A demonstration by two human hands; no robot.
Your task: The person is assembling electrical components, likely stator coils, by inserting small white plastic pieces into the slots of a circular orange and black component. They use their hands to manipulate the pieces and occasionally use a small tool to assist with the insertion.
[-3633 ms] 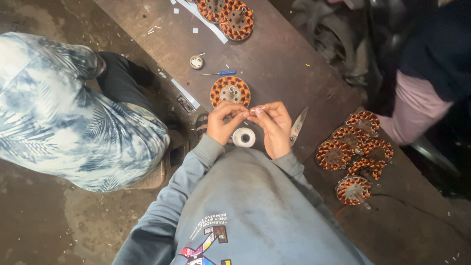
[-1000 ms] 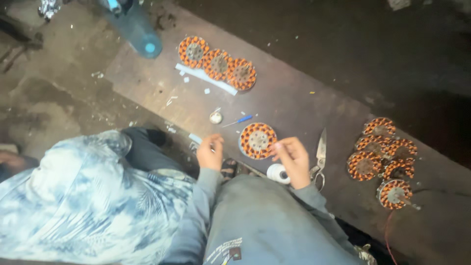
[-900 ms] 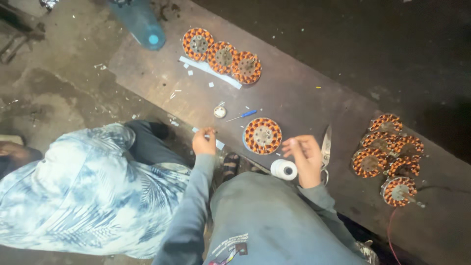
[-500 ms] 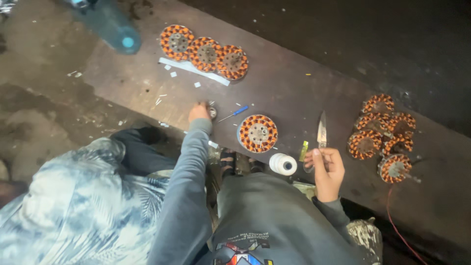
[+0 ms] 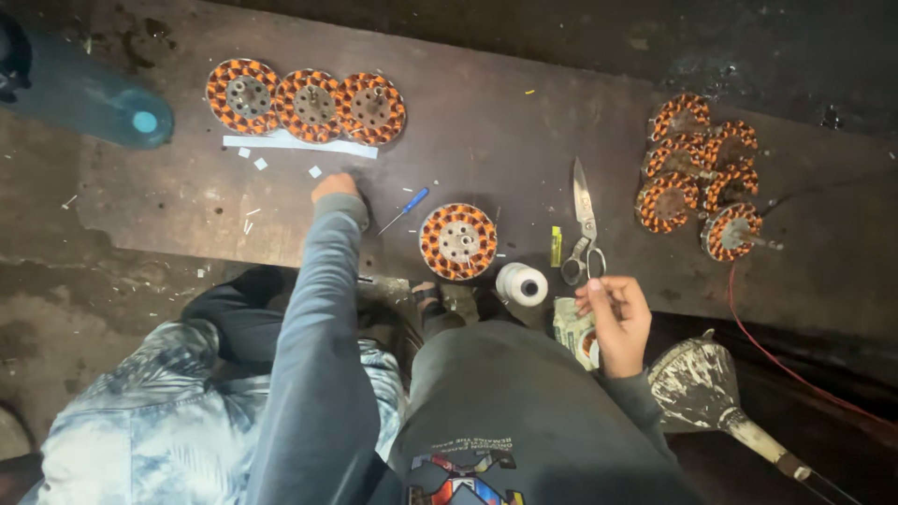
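Left hand (image 5: 334,187) reaches across the board (image 5: 505,131), knuckles only visible; grasp cannot be told. Right hand (image 5: 613,313) hovers at the near edge, fingers loosely curled, just beside scissors (image 5: 584,220). Wound stator (image 5: 457,241) lies between them, open board beyond.

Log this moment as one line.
left hand: flat on board | right hand: near scissors | coil, thread spool: between hands

The left arm is stretched far out, and the left hand (image 5: 334,188) is curled, palm down. The right hand (image 5: 613,316) stays close, fingers loosely bent
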